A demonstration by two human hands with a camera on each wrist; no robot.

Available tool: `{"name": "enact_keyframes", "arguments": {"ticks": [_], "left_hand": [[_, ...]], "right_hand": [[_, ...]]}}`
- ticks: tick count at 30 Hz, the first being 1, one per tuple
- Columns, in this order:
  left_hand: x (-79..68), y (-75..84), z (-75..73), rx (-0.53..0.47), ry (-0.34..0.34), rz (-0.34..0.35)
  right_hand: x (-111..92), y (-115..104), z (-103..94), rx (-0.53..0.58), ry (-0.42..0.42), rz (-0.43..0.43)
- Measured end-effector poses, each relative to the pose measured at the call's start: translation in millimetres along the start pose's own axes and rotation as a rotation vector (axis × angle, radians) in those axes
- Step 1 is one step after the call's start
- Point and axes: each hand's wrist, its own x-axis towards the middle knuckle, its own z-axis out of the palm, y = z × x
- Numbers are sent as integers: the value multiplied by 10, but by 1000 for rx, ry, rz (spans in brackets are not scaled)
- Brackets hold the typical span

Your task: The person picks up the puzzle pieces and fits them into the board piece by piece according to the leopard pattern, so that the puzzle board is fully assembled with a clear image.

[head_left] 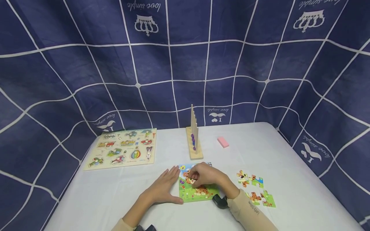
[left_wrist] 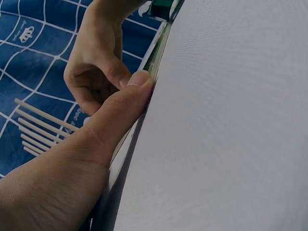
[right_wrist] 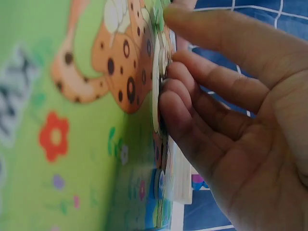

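Note:
A leopard picture puzzle board (head_left: 188, 195) with a green meadow lies flat at the table's near middle. My left hand (head_left: 162, 189) rests at its left edge, fingers extended and thumb spread toward the near corner; in the left wrist view that thumb (left_wrist: 126, 101) touches the board's edge. Over the board, my right hand (head_left: 209, 175) pinches a puzzle piece against the picture, thumb and fingertips close to the surface. The fingers hide most of that piece. Up close, the right wrist view shows the board's printed leopard (right_wrist: 127, 67) and slightly raised piece edges beside the fingertips.
Several loose puzzle pieces (head_left: 255, 196) lie to the right, beside the right forearm. Behind the board stands a wooden peg rack (head_left: 196, 156) with coloured beads. A pink block (head_left: 223, 142) sits back right, and a vehicle knob puzzle (head_left: 130, 163) back left.

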Motion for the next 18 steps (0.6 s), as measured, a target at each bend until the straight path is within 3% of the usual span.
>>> {"name": "enact_keyframes", "arguments": {"ticks": [9, 18], "left_hand": [[7, 7, -8, -5, -4, -2], [7, 11, -16, -20, -20, -11]], "right_hand": [[-19, 47, -43, 42, -28, -47], [-32, 41, -100, 45, -23, -26]]}}
